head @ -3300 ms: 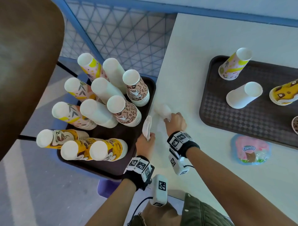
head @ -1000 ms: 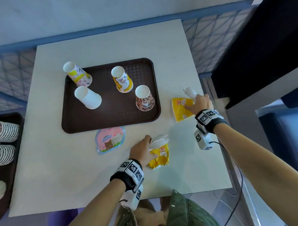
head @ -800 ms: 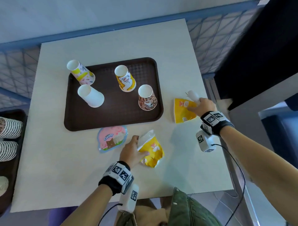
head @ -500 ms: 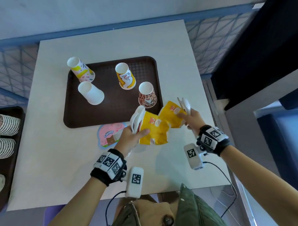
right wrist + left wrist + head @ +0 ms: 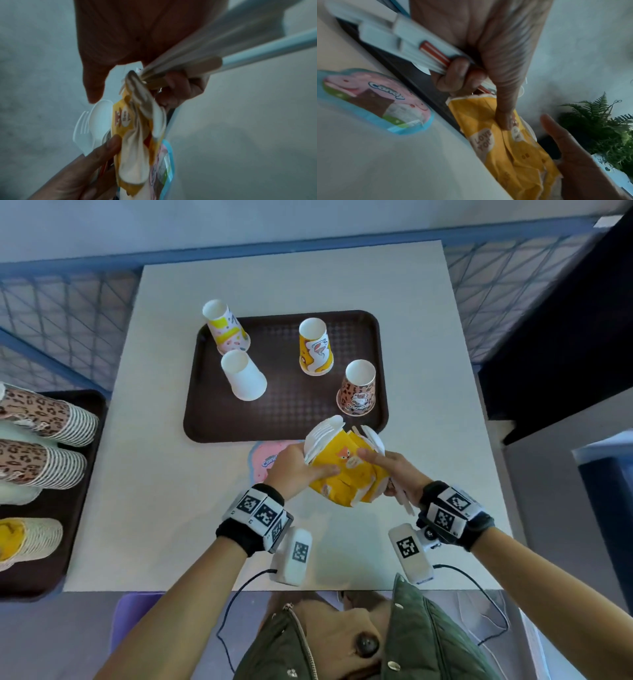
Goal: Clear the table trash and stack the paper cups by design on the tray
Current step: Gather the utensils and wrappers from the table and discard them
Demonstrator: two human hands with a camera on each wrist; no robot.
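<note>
Over the table just in front of the brown tray (image 5: 284, 422), my two hands press two crumpled yellow wrappers (image 5: 346, 477) together. My left hand (image 5: 308, 470) grips white plastic cutlery (image 5: 388, 35) and a red-striped straw, with its thumb on the yellow wrapper (image 5: 513, 148). My right hand (image 5: 387, 474) grips wooden sticks and a pale straw (image 5: 188, 65) along with a wrapper (image 5: 135, 128). On the tray, upside down, stand a pink-yellow cup (image 5: 226, 328), a white cup (image 5: 243, 376), a yellow rabbit cup (image 5: 315, 347) and a leopard cup (image 5: 358, 388).
A pink and blue candy wrapper (image 5: 265, 457) lies on the table under my left hand, against the tray's front edge. Left of the table, a second dark tray (image 5: 51, 542) carries tall stacks of leopard and yellow cups (image 5: 41, 419). A blue railing runs behind.
Each hand lifted a yellow wrapper off the table while keeping its cutlery or sticks. The hands then moved inward and met, so the two wrappers now press together.
</note>
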